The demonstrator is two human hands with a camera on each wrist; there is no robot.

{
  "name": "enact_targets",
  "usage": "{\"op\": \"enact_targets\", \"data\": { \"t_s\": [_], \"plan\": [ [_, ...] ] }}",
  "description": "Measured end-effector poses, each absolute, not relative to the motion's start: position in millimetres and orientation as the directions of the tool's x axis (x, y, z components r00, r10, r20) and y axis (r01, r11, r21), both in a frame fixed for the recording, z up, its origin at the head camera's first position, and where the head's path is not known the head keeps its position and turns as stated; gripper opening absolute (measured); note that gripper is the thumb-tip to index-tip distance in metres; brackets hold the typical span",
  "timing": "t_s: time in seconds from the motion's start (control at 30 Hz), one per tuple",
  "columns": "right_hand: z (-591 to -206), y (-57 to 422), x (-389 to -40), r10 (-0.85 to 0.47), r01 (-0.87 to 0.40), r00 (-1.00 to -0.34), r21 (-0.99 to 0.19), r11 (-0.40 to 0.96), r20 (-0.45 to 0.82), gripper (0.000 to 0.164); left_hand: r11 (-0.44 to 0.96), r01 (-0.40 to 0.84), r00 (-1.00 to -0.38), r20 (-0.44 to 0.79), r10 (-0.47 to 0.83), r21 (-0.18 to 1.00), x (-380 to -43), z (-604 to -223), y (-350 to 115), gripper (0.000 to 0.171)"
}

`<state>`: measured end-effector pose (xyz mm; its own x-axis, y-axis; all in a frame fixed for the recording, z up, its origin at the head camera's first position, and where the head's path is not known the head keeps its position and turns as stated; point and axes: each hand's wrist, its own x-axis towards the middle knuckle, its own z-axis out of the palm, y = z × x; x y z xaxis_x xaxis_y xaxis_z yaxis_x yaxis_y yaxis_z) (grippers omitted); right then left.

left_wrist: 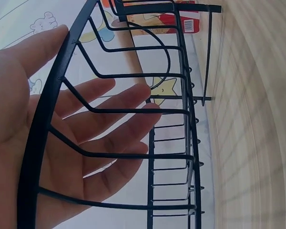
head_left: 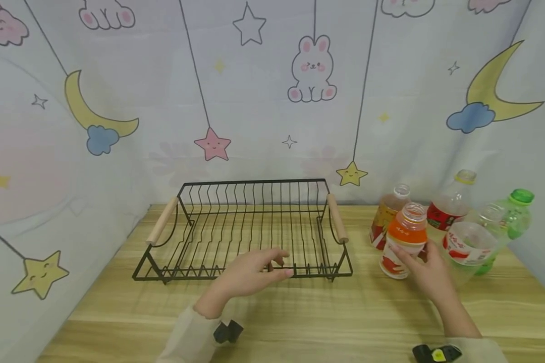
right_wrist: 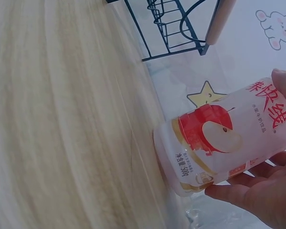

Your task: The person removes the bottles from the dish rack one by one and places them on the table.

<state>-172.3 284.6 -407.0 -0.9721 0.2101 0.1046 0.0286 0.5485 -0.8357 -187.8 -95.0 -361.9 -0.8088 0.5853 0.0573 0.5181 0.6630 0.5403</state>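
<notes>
My right hand (head_left: 429, 275) grips a plastic drink bottle (head_left: 403, 247) with an orange-and-white label, thumb on one side and fingers on the other. No cap sits on its neck. In the right wrist view, the bottle's label (right_wrist: 219, 136) shows a red apple; whether the base touches the table cannot be told. My left hand (head_left: 252, 272) hovers at the front of a black wire dish rack (head_left: 254, 214) with wooden handles, its fingers loosely bent and holding nothing. Through the rack's wires the left wrist view shows that palm and fingers (left_wrist: 109, 138).
Around the held bottle stand a bottle with a yellow-and-red label (head_left: 381, 222), a clear red-labelled bottle (head_left: 445, 209), a clear bottle with a white-and-red label (head_left: 468, 247) and a green bottle (head_left: 518, 217). A patterned cloth (head_left: 263, 91) hangs behind the wooden table (head_left: 300, 322).
</notes>
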Motion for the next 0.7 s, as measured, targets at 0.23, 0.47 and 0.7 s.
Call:
{"op": "enact_targets", "data": {
  "t_s": [0.23, 0.47, 0.7],
  "plan": [
    [-409.9, 283.4, -172.3, 0.223, 0.051, -0.972, -0.852, 0.521, 0.078, 0.082, 0.661, 0.513, -0.808, 0.05, 0.586, 0.547, -189.1, -361.6, -95.0, 0.054],
    [-411.1, 282.0, -173.4, 0.224, 0.032, -0.97, -0.858, 0.512, 0.098, 0.077, 0.656, 0.511, -0.807, 0.048, 0.588, 0.556, -188.6, -361.4, -95.1, 0.053],
    [-410.8, 280.7, -173.4, 0.213, 0.024, -0.972, -0.869, 0.494, 0.095, 0.076, 0.652, 0.512, -0.806, 0.052, 0.589, 0.56, -187.9, -360.5, -95.2, 0.051]
  ]
}}
